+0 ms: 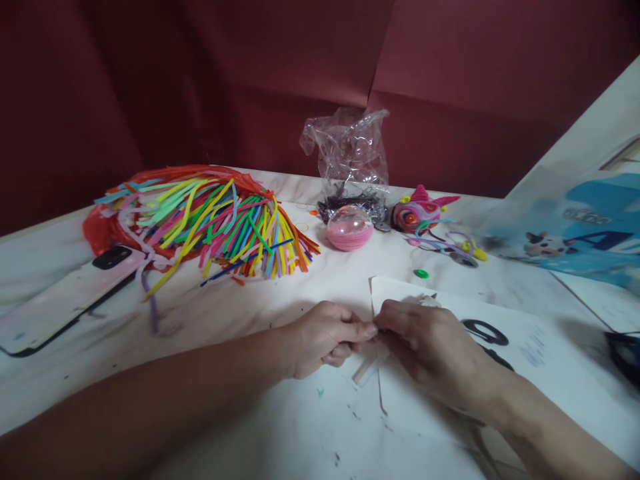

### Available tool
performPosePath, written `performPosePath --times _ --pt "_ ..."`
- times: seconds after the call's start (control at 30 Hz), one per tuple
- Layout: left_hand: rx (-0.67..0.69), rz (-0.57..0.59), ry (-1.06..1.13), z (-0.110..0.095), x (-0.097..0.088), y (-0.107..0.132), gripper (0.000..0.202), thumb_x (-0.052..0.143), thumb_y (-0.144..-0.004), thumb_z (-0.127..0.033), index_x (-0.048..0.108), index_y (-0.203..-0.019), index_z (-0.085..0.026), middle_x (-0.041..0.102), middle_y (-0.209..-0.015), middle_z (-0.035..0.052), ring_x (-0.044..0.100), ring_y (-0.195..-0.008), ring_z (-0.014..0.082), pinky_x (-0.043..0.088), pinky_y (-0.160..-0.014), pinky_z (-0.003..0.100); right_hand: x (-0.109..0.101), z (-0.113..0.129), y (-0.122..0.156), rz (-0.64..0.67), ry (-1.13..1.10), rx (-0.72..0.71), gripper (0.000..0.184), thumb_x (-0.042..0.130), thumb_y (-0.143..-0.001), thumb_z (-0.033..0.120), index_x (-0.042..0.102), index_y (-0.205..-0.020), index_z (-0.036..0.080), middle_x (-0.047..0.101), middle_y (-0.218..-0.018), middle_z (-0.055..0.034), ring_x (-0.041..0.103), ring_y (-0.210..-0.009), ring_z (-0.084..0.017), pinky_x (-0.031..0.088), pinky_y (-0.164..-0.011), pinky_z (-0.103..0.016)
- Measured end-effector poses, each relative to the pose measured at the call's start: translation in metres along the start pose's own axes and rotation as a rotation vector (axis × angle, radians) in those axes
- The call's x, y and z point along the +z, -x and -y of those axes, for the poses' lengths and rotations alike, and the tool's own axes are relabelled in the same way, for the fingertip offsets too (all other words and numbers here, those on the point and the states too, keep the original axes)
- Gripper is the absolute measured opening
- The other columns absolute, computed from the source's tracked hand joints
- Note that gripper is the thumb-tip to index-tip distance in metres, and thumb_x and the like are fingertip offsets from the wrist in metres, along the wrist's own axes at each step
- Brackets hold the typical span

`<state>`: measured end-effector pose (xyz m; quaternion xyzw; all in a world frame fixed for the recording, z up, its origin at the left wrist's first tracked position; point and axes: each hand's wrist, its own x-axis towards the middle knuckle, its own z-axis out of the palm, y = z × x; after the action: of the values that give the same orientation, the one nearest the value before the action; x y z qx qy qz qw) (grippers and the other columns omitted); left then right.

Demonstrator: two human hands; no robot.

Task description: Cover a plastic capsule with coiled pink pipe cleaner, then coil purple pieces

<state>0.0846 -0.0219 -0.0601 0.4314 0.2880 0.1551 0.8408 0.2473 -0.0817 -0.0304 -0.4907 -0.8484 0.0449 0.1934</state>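
while left hand [324, 341] and right hand [435, 347] meet closed, what they grip unclear, a translucent strip [364, 372] slants from the nearer right toward eight o'clock.

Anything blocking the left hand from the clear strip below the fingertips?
Nothing visible stands between the left hand and the near end of the clear strip. At the far end, the right hand overlaps it from this view; can't tell whether they touch.

A marbled white table [300, 427]; on it, phone [75, 297], pipe cleaners [235, 230], green button [421, 273], white paper [545, 380]
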Motion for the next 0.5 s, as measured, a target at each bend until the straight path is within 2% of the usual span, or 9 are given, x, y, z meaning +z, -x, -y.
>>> performPosePath --times 0.07,0.13,0.27,0.4,0.5 --pt "0.008 -0.004 -0.013 0.001 0.0 -0.001 0.018 0.066 -0.07 -0.023 0.053 -0.064 -0.012 0.045 -0.046 -0.0062 0.025 -0.032 0.0 0.006 -0.038 0.021 0.001 0.0 0.0 0.007 -0.004 0.008 0.024 0.039 -0.078 0.009 0.061 -0.072 0.017 0.058 -0.062 -0.0031 0.052 -0.054 -0.015 0.034 -0.051 -0.025" --pt "0.022 -0.002 -0.005 0.0 0.0 0.0 0.019 0.067 -0.069 -0.023 0.052 -0.063 -0.012 0.044 -0.046 -0.0066 0.024 -0.032 -0.0001 0.006 -0.038 0.021 0.001 0.0 -0.001 -0.014 -0.097 0.058 0.021 0.041 -0.079 0.011 0.061 -0.072 0.017 0.06 -0.063 -0.003 0.052 -0.054 -0.014 0.036 -0.052 -0.025" --pt "0.068 0.038 0.073 -0.005 0.002 0.002 0.023 0.068 -0.067 -0.028 0.052 -0.065 -0.013 0.043 -0.049 -0.0071 0.022 -0.035 -0.0002 0.008 -0.038 0.019 0.002 0.003 -0.004 -0.077 -0.47 0.258 0.015 0.05 -0.081 0.024 0.06 -0.075 0.016 0.062 -0.068 -0.0041 0.055 -0.061 -0.015 0.04 -0.055 -0.024" --pt "0.088 0.075 0.153 -0.007 0.003 0.003 0.021 0.066 -0.069 -0.028 0.052 -0.068 -0.013 0.04 -0.053 -0.0076 0.019 -0.037 0.0 0.01 -0.038 0.017 0.008 0.007 -0.008 -0.177 -0.823 0.432 0.023 0.061 -0.077 0.038 0.057 -0.073 0.015 0.057 -0.064 -0.0023 0.047 -0.054 -0.012 0.035 -0.047 -0.022" --pt "0.095 0.081 0.173 -0.005 0.003 0.003 0.02 0.066 -0.07 -0.027 0.051 -0.066 -0.014 0.039 -0.053 -0.0075 0.019 -0.037 0.0001 0.009 -0.038 0.017 0.012 0.007 -0.009 -0.22 -0.919 0.469 0.031 0.068 -0.071 0.044 0.056 -0.071 0.015 0.053 -0.06 -0.0003 0.04 -0.049 -0.009 0.03 -0.043 -0.021"
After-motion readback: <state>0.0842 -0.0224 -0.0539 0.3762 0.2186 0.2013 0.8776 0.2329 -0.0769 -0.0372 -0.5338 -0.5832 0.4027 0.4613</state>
